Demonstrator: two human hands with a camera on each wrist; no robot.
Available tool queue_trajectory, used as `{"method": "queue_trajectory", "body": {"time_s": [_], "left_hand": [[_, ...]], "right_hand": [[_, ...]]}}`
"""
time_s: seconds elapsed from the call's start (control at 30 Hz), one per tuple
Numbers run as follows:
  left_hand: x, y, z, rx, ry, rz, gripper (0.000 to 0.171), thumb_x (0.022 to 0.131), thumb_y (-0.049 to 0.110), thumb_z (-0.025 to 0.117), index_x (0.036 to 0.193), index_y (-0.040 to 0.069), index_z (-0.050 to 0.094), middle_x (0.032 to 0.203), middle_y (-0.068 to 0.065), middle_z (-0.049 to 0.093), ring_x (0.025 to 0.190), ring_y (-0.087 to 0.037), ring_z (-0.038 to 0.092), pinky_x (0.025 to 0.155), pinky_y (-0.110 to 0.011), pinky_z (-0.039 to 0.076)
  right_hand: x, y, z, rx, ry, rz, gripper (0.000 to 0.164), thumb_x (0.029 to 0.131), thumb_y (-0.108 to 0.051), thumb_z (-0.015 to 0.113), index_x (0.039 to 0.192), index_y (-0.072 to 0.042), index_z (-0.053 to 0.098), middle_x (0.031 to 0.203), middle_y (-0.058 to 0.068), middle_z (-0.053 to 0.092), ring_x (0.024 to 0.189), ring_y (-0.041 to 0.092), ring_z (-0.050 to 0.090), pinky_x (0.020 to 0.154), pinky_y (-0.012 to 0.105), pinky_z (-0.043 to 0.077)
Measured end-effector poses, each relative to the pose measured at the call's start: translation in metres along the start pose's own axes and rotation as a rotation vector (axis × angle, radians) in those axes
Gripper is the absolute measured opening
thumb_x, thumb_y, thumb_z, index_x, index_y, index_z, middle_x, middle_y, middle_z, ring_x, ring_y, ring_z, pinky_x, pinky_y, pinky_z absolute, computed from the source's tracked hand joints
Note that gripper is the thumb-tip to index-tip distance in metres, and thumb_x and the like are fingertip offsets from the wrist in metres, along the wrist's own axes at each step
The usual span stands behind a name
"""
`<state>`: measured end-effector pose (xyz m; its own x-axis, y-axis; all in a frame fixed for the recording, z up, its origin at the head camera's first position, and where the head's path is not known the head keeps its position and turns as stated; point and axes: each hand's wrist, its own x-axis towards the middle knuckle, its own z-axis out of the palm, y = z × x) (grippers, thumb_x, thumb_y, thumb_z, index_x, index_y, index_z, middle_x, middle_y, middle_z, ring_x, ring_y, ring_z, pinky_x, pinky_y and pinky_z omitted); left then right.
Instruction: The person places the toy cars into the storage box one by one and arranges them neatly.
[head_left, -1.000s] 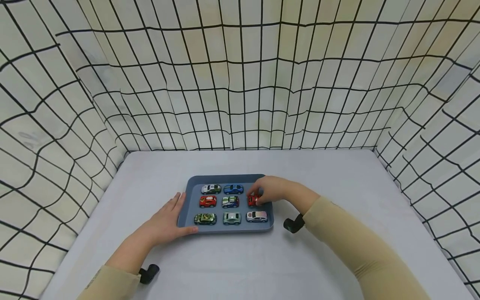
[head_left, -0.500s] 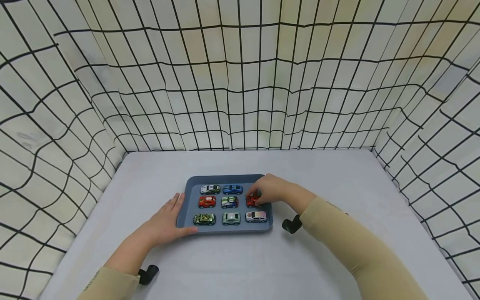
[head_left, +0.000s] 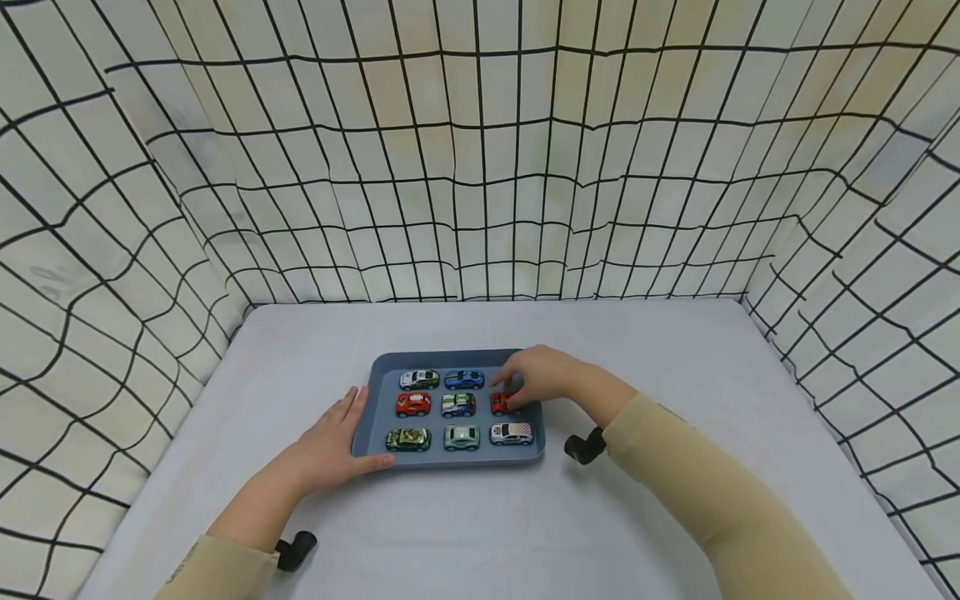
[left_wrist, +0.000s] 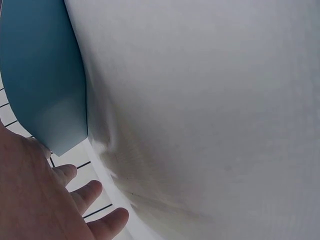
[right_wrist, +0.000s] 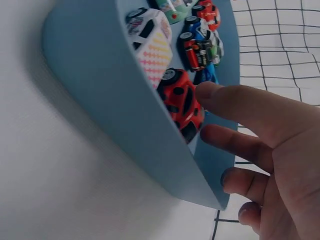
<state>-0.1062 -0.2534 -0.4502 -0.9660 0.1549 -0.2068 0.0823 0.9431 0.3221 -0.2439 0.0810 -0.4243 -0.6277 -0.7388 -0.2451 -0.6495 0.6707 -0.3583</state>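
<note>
A blue-grey tray [head_left: 442,461] lies on the white table with toy cars in rows. My left hand [head_left: 322,446] rests along its left end, fingers spread and thumb at the near corner; the left wrist view shows the fingers [left_wrist: 87,195] beside the tray wall [left_wrist: 45,75]. Over the tray's right end is my right hand [head_left: 543,375], its thumb and fingertips apart around a red toy car [head_left: 499,403] with black spots. In the right wrist view the thumb [right_wrist: 235,102] is close to that red car [right_wrist: 181,102]; whether it touches cannot be told.
Other cars in the tray include a blue one [head_left: 464,379], a camouflage one [head_left: 408,439], a pale green one [head_left: 461,437] and a white one with a pink pattern [head_left: 512,433]. White walls [head_left: 480,200] with a black grid enclose the table [head_left: 637,325].
My right index finger has lifted slightly off the red car, widening the gap to the thumb. The left hand stays on the tray, and the cars keep their places.
</note>
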Motion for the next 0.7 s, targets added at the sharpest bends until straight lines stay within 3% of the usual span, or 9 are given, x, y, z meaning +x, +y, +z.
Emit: {"method": "queue_trajectory", "body": {"time_s": [0.3, 0.53, 0.7], "left_hand": [[0.001, -0.004, 0.001, -0.008, 0.013, 0.009, 0.125, 0.076, 0.074, 0.067, 0.157, -0.002, 0.01, 0.161, -0.028, 0.011, 0.144, -0.051, 0.018, 0.111, -0.066, 0.025], [0.002, -0.005, 0.005, -0.009, 0.013, 0.006, 0.126, 0.075, 0.076, 0.066, 0.158, -0.001, 0.01, 0.162, -0.027, 0.011, 0.145, -0.051, 0.017, 0.111, -0.066, 0.025], [0.003, -0.006, 0.005, -0.003, 0.015, 0.01, 0.126, 0.075, 0.076, 0.066, 0.158, -0.001, 0.009, 0.161, -0.027, 0.011, 0.145, -0.051, 0.018, 0.111, -0.066, 0.025]], "right_hand": [[-0.011, 0.005, -0.007, 0.108, 0.067, -0.012, 0.041, 0.087, -0.029, 0.078, 0.127, -0.026, 0.07, 0.111, -0.005, 0.068, 0.097, 0.015, 0.059, 0.085, 0.034, 0.05], [-0.029, 0.012, -0.011, 0.139, 0.095, -0.026, 0.041, 0.088, -0.025, 0.077, 0.128, -0.021, 0.07, 0.112, 0.001, 0.068, 0.08, 0.016, 0.055, 0.067, 0.032, 0.05], [-0.044, 0.022, -0.011, 0.159, 0.111, -0.005, 0.04, 0.087, -0.025, 0.078, 0.126, -0.022, 0.071, 0.113, 0.0, 0.068, 0.075, 0.016, 0.054, 0.063, 0.031, 0.048]]}}
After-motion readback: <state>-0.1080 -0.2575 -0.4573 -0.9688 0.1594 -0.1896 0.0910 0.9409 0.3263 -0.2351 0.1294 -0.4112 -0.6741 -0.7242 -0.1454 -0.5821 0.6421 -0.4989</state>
